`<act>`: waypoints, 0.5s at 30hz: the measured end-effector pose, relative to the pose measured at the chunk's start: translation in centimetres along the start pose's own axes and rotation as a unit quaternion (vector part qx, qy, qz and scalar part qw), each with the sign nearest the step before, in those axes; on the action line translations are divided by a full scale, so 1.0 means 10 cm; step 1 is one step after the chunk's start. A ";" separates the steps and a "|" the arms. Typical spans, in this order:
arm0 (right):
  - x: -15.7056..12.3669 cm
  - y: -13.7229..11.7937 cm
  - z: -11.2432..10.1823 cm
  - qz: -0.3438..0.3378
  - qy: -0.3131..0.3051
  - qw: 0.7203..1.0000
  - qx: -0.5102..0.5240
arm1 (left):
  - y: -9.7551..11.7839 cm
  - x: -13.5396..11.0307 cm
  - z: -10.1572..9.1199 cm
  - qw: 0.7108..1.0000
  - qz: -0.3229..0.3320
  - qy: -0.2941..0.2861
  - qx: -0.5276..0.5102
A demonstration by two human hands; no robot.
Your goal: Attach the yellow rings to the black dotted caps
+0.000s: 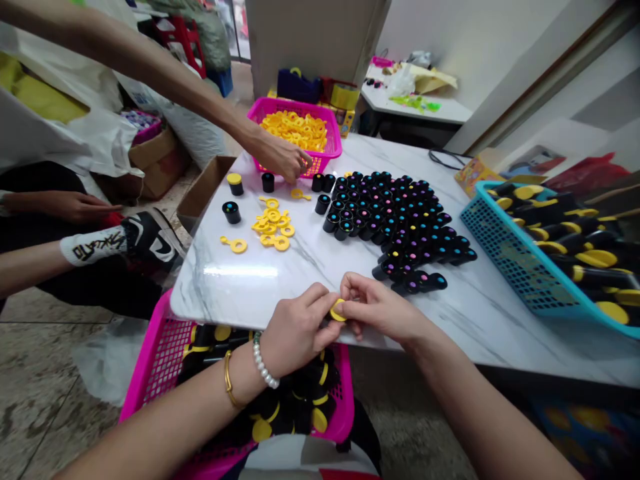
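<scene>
Close together at the table's front edge, both my hands are closed around a small piece with a round yellow cap (339, 310). My left hand (295, 327), a beaded bracelet and a gold bangle on its wrist, grips it from the left. My right hand (377, 305) pinches the cap between thumb and fingers. Whatever lies under the cap is hidden by my fingers. Beyond them, many short black cylinders (395, 217) with coloured dots on top stand packed together. Loose yellow ring pieces with tabs (273, 225) lie to their left, near a black cylinder with a yellow cap (235, 184).
A co-worker's hand (283, 157) reaches across by a pink basket (333, 137) of yellow rings. Below my arms sits another pink basket (137, 383) of yellow-capped black cylinders. A turquoise basket (515, 267) of similar pieces stands at right. A seated person's shoe (153, 237) shows left.
</scene>
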State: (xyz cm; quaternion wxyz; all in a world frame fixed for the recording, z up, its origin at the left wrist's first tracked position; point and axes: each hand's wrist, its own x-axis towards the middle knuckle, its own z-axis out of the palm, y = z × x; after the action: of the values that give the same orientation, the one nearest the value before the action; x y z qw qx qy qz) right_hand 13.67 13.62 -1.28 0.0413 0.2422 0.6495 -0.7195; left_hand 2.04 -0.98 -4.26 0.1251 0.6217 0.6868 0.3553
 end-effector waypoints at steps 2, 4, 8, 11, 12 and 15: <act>0.03 -0.02 0.02 0.006 -0.015 1.000 0.001 | -0.02 0.02 -0.01 1.000 -0.008 -0.003 -0.022; 0.02 0.00 0.03 -0.006 -0.021 1.000 0.002 | -0.03 0.05 -0.01 0.999 -0.023 -0.018 -0.031; -0.06 0.07 0.07 -0.076 -0.016 0.997 -0.025 | -0.02 0.09 -0.01 0.998 -0.063 -0.023 -0.004; -0.12 0.09 0.15 -0.109 0.013 0.992 -0.068 | 0.01 0.10 -0.01 0.997 -0.074 -0.011 0.007; -0.13 0.09 0.18 -0.116 0.030 0.988 -0.094 | 0.02 0.10 -0.01 0.997 -0.079 -0.011 0.007; -0.18 0.15 0.29 -0.170 0.136 0.947 -0.238 | 0.05 0.07 0.06 0.992 -0.121 -0.002 0.032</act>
State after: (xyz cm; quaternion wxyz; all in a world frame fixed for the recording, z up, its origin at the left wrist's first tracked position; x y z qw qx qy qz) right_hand 14.91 10.17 -1.81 -0.1133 0.2069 0.8330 -0.5005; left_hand 2.68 -0.17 -4.16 0.1486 0.5383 0.7679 0.3139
